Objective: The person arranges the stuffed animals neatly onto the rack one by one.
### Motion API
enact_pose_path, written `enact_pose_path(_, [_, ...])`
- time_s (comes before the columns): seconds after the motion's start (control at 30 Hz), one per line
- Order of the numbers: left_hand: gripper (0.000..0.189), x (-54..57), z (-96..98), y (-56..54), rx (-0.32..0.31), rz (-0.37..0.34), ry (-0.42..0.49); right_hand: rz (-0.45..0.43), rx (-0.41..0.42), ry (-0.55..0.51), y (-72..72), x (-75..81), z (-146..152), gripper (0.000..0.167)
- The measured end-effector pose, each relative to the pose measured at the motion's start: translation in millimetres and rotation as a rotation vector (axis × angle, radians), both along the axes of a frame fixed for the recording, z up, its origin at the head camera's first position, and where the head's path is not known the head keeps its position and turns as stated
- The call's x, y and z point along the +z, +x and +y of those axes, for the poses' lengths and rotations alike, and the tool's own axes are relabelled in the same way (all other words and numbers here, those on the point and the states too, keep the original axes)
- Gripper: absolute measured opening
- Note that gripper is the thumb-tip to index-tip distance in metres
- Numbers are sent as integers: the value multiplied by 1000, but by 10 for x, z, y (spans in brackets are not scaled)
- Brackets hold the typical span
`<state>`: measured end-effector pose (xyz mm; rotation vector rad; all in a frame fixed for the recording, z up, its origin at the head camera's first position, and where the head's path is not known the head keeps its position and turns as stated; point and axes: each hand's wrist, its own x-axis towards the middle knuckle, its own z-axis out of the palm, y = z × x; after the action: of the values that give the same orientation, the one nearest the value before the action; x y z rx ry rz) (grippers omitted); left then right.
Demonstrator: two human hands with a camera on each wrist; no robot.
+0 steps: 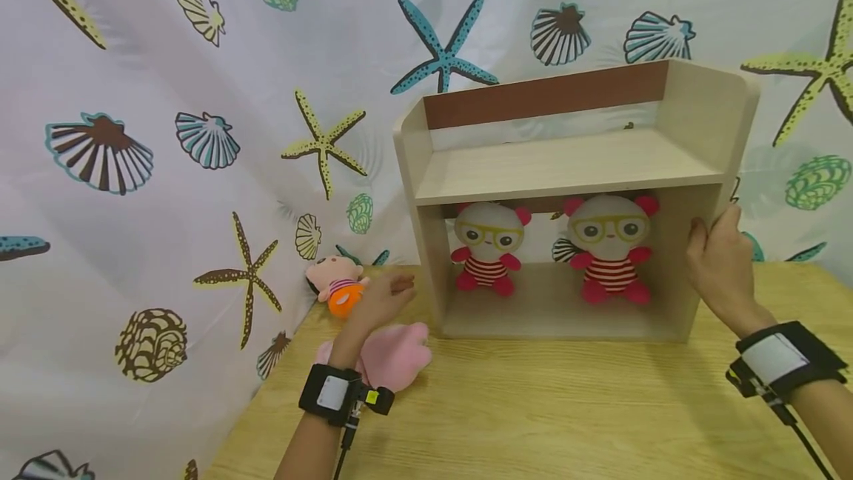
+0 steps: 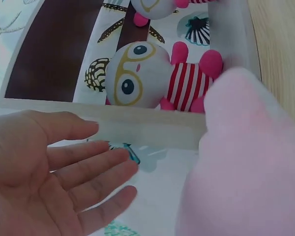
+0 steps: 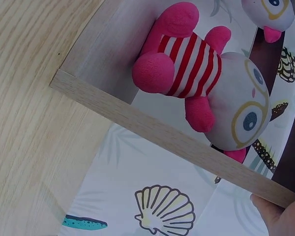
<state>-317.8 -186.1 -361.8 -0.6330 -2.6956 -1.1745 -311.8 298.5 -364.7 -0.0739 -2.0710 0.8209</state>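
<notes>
A small wooden shelf (image 1: 573,161) stands on the table, two panda plush toys with yellow glasses sitting in its lower compartment: the left panda (image 1: 489,243) and the right panda (image 1: 609,243). My right hand (image 1: 723,265) grips the front edge of the shelf's right side panel, thumb on the inner face; only part of that hand shows in the right wrist view. Beside the left side panel (image 2: 152,123) is my left hand (image 2: 64,172), its fingers extended and holding nothing. A pink plush (image 1: 396,358) lies by my left wrist, its kind unclear.
A doll in orange shorts (image 1: 343,295) lies at the back left of the table (image 1: 520,406), against the curtain (image 1: 153,243) printed with shells and starfish. The shelf's upper board (image 1: 566,161) carries nothing. Wrist cameras with cables are strapped to both arms.
</notes>
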Motion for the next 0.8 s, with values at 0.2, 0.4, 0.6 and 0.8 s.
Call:
enact_pose_path(0.2, [30,-24,-120,212,44,-68,-179,11,-16,-8,5,5,-23,35])
enact_pose_path(0.4, [29,-181,-152,406,47,0,-349,0,-19,-18,11,-1,-17,37])
enact_pose_path(0.6, [22,-231,-136,617,121,134,-485,-9,-15,-9,32,-4,-11,38])
enact_pose_path(0.8, [38,-270,-67,775,144,140,-637,11,-4,23,15,-6,-24,35])
